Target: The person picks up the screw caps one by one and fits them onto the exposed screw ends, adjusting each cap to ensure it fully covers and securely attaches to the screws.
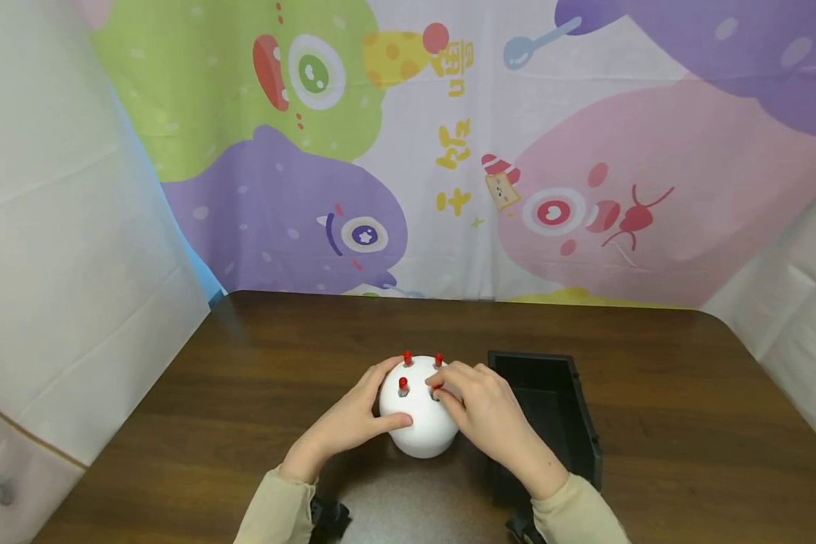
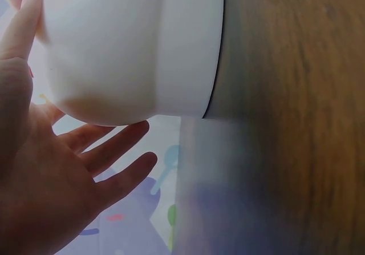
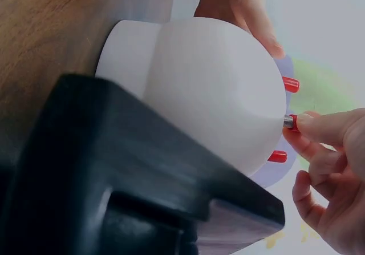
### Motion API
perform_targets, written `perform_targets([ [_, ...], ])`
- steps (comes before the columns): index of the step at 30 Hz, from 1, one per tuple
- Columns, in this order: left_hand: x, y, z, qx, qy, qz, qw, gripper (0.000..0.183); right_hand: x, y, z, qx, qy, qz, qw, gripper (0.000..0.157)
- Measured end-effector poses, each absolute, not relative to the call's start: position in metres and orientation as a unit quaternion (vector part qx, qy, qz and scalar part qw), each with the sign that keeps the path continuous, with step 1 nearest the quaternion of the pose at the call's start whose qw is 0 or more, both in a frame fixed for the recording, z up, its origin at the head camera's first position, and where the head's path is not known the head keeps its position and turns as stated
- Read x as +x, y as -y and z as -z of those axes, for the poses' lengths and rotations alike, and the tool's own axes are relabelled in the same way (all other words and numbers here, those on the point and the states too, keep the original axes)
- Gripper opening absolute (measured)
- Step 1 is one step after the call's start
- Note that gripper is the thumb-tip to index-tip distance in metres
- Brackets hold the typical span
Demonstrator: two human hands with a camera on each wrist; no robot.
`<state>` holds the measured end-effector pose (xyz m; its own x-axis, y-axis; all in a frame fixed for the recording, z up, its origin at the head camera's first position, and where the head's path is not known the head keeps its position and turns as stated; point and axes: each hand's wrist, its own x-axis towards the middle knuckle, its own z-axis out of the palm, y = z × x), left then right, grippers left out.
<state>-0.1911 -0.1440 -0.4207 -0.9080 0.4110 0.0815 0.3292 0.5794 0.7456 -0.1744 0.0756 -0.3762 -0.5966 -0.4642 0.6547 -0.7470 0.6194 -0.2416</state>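
A white dome-shaped object [image 1: 423, 438] with a straight base stands on the table. From its top stick up several metal pins with red caps [image 1: 403, 384]. My left hand [image 1: 357, 418] rests on its left side, thumb in front and fingers behind. In the left wrist view those fingers [image 2: 122, 152] look nearly straight and spread, some touching the white surface. With thumb and index finger, my right hand [image 1: 486, 404] pinches one red-capped pin [image 3: 290, 121] at the dome's near right. Its metal stem shows between cap and dome; the hole beneath is hidden.
A black rectangular tray [image 1: 587, 415] stands on the table just right of the dome, under my right forearm. The brown wooden table [image 1: 197, 423] reaches back to a printed curtain [image 1: 462, 249]. White cloth [image 1: 75, 227] hangs at the left side.
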Motion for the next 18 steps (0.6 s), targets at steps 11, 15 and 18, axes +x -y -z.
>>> perform_targets([
  [11, -0.1901, 0.1443, 0.4214, 0.211, -0.888, -0.406, 0.046, 0.085, -0.1758, -0.0765, 0.3786, 0.306, 0.873, -0.323, 0.201, 0.031],
  [15, -0.1904, 0.1439, 0.4201, 0.213, -0.888, -0.404, 0.045, 0.086, -0.1749, -0.0788, 0.3758, 0.302, 0.875, -0.325, 0.195, 0.030],
  [18, -0.1918, 0.1435, 0.4188, 0.215, -0.890, -0.401, 0.039, 0.086, -0.1751, -0.0811, 0.3726, 0.301, 0.876, -0.321, 0.198, 0.029],
])
